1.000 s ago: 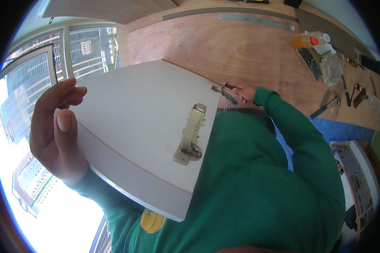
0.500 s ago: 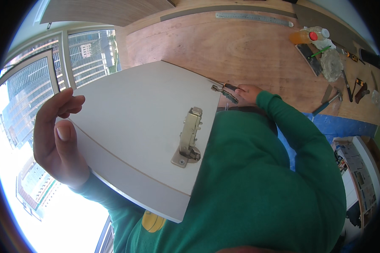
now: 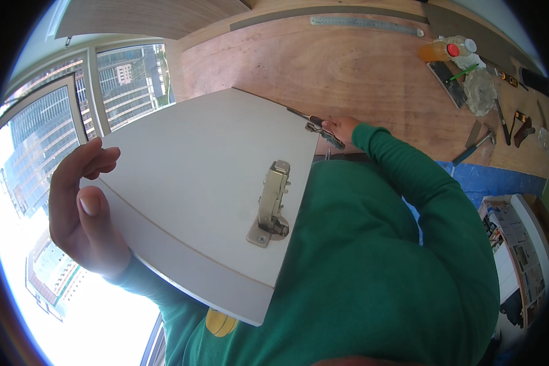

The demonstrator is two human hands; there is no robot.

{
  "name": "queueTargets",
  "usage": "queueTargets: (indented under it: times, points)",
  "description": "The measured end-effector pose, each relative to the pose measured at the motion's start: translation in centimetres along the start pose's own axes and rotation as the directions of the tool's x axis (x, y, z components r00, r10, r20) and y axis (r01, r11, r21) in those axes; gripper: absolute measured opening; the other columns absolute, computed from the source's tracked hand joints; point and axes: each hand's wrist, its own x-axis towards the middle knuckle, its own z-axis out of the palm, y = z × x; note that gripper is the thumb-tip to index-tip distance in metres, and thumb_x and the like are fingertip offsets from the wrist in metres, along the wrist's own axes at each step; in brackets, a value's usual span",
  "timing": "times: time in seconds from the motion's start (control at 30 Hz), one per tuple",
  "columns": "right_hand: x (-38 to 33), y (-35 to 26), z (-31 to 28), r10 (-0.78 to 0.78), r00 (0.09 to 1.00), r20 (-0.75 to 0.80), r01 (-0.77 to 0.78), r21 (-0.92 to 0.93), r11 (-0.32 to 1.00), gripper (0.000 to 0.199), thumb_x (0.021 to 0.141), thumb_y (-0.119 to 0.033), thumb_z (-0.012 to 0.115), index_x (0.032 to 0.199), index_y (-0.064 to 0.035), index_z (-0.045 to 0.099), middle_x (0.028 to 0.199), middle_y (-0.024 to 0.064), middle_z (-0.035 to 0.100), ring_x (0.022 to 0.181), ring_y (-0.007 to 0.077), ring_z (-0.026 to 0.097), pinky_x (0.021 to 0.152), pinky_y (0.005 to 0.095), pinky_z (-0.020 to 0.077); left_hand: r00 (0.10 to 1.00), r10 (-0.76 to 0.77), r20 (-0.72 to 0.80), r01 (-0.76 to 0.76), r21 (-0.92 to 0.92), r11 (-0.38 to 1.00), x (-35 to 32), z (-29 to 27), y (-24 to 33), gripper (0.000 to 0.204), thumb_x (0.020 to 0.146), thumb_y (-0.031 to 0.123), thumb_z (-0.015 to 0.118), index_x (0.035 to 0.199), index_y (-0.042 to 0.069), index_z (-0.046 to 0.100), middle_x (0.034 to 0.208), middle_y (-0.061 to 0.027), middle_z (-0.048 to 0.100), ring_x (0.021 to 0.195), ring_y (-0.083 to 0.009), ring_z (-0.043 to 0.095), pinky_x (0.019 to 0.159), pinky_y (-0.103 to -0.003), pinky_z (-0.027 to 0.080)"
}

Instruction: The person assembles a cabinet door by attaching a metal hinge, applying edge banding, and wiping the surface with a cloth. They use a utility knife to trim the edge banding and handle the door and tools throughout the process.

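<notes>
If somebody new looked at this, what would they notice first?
Probably the big white panel across the left and middle, with a metal hinge near its right edge. Next might come the bright green top filling the lower middle, or the left hand looming large at the panel's left edge.

Your right hand (image 3: 341, 129) has shifted left, now close beside the far cabinet hinge (image 3: 327, 136). Your screwdriver (image 3: 316, 121) moved left with it, shaft now farther along the white door panel (image 3: 192, 161) edge.
</notes>
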Motion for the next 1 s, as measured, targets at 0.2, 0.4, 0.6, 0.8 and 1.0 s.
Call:
queueTargets:
  times: [0.2,0.4,0.6,0.8,1.0]
  points:
    - [-0.3,-1.3,-0.9,0.093,0.991,0.099,-0.108,0.158,0.982,0.056,0.104,-0.055,0.047,0.12,-0.0072,0.071,0.104,0.0207,0.073,0.098,0.0355,0.069,0.091,0.0445,0.0512,1.0,0.003,-0.012,-0.004,-0.011,1.0,0.0,0.2,0.0,0.057,0.098,0.052,0.056,0.114,0.0,0.073,0.094,-0.0148,0.075,0.09,-0.0246,0.069,0.086,-0.038,0.05]
    - [0.7,0.2,0.1,-0.037,0.998,-0.046,0.04,0.053,0.998,0.056,0.104,-0.053,0.048,0.118,-0.0045,0.072,0.103,0.0213,0.073,0.098,0.0376,0.069,0.091,0.0452,0.0517,0.999,-0.047,-0.02,0.046,-0.037,0.998,-0.1,0.3,-0.1,0.056,0.099,0.051,0.056,0.115,0.0,0.072,0.094,-0.0143,0.075,0.09,-0.0231,0.069,0.085,-0.037,0.052]
    - [0.7,0.9,0.5,-0.021,1.0,-0.011,0.021,0.026,0.999,0.056,0.103,-0.053,0.049,0.109,-0.0032,0.073,0.096,0.0204,0.074,0.091,0.0354,0.07,0.085,0.0446,0.0527,0.997,-0.072,0.028,0.072,0.019,0.997,0.0,-0.2,-0.3,0.055,0.1,0.05,0.053,0.118,0.002,0.072,0.098,-0.0136,0.075,0.092,-0.0234,0.069,0.088,-0.038,0.053]
    - [0.2,2.5,1.4,-0.03,0.995,-0.097,0.033,0.029,0.999,0.055,0.102,-0.052,0.053,0.101,-0.0014,0.075,0.089,0.022,0.073,0.084,0.0368,0.07,0.081,0.0451,0.053,0.997,-0.067,0.028,0.067,0.007,0.998,0.1,-0.2,-0.3,0.054,0.098,0.05,0.055,0.116,0.001,0.072,0.095,-0.0139,0.075,0.09,-0.023,0.069,0.086,-0.037,0.052]
    - [-2.0,3.1,0.8,0.011,0.996,-0.084,-0.005,0.069,0.998,0.055,0.102,-0.051,0.053,0.103,-0.001,0.075,0.091,0.0234,0.073,0.087,0.0385,0.069,0.082,0.0458,0.0531,0.998,-0.053,0.025,0.053,-0.02,0.998,0.4,-0.1,-0.3,0.054,0.098,0.049,0.056,0.115,0.0,0.072,0.094,-0.0139,0.075,0.089,-0.0224,0.069,0.084,-0.036,0.051]
